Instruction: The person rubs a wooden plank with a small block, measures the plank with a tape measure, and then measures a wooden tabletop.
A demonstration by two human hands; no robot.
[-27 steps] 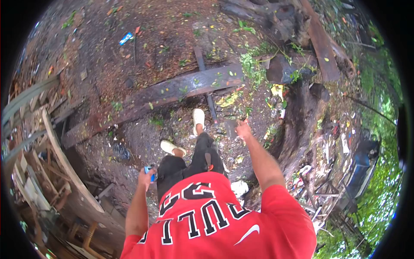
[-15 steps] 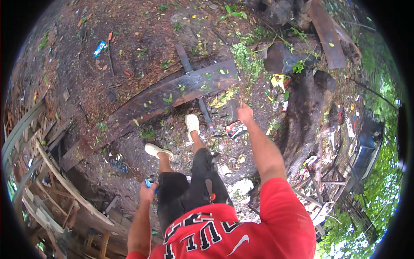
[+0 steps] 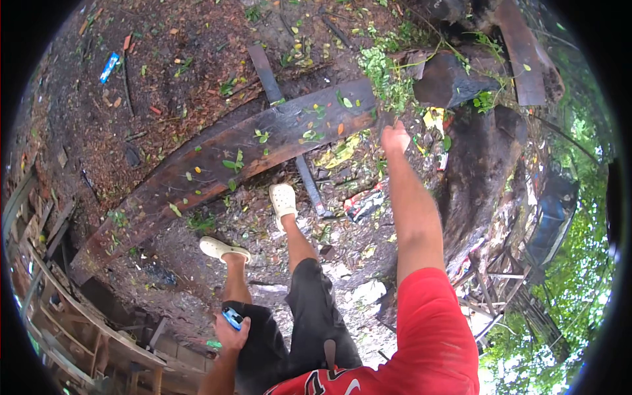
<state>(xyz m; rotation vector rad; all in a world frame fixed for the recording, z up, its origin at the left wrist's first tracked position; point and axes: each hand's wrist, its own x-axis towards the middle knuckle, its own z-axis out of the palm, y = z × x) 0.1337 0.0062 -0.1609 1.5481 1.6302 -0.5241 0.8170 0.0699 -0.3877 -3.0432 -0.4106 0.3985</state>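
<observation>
My left hand [image 3: 230, 332], low beside my left thigh, is closed around a small bright blue object [image 3: 232, 318] with dark parts. My right arm reaches forward, and my right hand [image 3: 395, 139] is closed at the right end of a long dark wooden plank [image 3: 289, 130]. What it grips is mostly hidden; a thin dark piece shows by the fingers. Just beyond that hand are leafy green stems [image 3: 388, 76]. The plank lies across a narrow dark board [image 3: 308, 184] on the ground, with scattered leaves on top.
My feet, in cream clogs [image 3: 283, 199], stand on littered soil near the plank. A red and black wrapper [image 3: 363, 203] and a yellow wrapper [image 3: 434, 118] lie nearby. A large dark log [image 3: 471, 164] is at right, another plank [image 3: 522, 62] beyond. Wooden framing [image 3: 85, 316] stands at left.
My right hand has reached farther forward to the plank's end; the grey flat piece beside it no longer shows broadly. My left hand has turned, exposing more of the blue object.
</observation>
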